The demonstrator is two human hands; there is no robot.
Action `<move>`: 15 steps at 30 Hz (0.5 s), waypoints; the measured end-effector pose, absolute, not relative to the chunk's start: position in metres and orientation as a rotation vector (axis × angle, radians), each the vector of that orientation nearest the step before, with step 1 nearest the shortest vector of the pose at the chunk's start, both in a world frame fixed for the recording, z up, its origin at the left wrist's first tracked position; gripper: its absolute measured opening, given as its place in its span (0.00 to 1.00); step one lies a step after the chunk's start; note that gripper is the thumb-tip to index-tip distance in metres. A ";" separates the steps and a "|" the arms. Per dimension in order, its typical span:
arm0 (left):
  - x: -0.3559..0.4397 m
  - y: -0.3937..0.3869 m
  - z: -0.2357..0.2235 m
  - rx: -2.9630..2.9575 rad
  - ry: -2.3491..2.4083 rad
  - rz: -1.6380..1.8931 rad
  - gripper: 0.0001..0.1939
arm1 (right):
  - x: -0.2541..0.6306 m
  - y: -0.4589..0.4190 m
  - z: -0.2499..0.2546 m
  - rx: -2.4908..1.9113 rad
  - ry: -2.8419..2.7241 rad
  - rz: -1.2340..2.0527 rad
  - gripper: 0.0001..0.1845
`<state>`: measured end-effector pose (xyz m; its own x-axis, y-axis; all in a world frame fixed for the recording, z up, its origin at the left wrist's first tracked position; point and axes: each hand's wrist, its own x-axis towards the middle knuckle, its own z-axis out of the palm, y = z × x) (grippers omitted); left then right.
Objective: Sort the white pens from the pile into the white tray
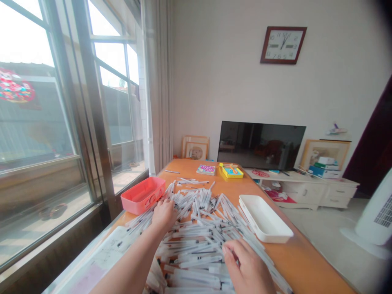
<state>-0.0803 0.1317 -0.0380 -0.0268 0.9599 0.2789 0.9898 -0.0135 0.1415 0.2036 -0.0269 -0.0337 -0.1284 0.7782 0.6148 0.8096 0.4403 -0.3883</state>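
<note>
Through the camera I am seeing a home, more exactly a living room. Past the far edge of the wooden counter (301,265), a wide television (261,145) stands by a low white cabinet (310,192) with drawers. Behind the far left corner, framed pictures (196,150) lean. Beside the left edge I notice large windows (114,118) and a long curtain (161,81); a clock (283,45) hangs above.
</note>
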 end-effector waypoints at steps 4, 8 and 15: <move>-0.074 0.145 -0.041 -2.267 -2.038 -0.436 0.12 | 0.205 -0.024 -0.036 -1.309 -1.934 -0.063 0.13; -0.072 0.154 -0.040 -2.412 -1.953 -0.423 0.16 | 0.206 -0.022 -0.038 -1.291 -1.928 -0.067 0.13; -0.082 0.163 -0.032 -2.454 -1.919 -0.417 0.20 | 0.209 -0.021 -0.042 -1.296 -1.950 -0.040 0.11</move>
<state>-0.0822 0.1630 -0.0322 0.2192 0.9537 0.2062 0.9532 -0.2543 0.1632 0.2087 -0.0208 -0.0423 -0.1773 0.7695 0.6135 0.7942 0.4800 -0.3725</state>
